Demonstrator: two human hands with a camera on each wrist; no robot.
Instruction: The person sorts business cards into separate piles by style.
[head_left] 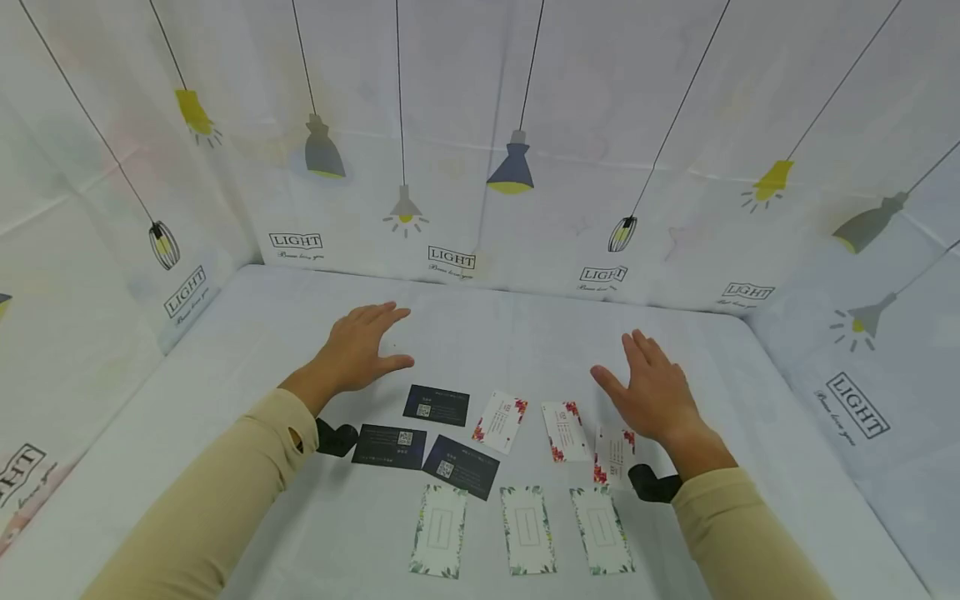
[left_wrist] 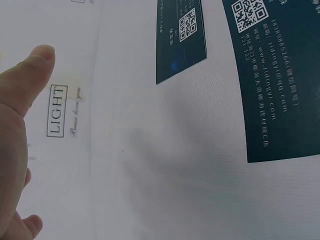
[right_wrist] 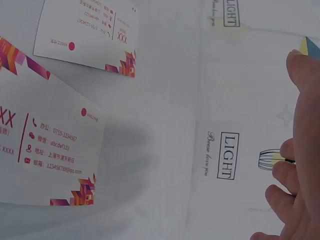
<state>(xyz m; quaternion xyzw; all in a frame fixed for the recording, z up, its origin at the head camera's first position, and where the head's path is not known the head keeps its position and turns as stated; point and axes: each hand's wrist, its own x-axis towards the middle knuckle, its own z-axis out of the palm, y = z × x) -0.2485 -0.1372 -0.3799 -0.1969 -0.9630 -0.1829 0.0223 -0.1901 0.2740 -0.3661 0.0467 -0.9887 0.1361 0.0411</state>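
Note:
My left hand (head_left: 357, 350) hovers at the left, fingers extended and thumb spread, holding nothing. Nearest to it are dark business cards with QR codes: an upper one (head_left: 437, 406), a left one (head_left: 389, 447) and a tilted one (head_left: 461, 467). My right hand (head_left: 651, 387) is likewise held out, fingers straight, beside white cards with red corner patterns: one (head_left: 498, 422), another (head_left: 566, 432), and a third (head_left: 615, 456) partly under the wrist in the head view. Closer to me lie leaf-bordered cards: a left (head_left: 439, 532), a middle (head_left: 528, 531) and a right one (head_left: 602, 531).
A white cloth (head_left: 345, 533) covers the table. White fabric walls (head_left: 450, 100) printed with lamps and "LIGHT" labels rise behind it and on both sides. Black wrist devices, on the left (head_left: 337, 439) and on the right (head_left: 654, 484), stick out below the sleeves.

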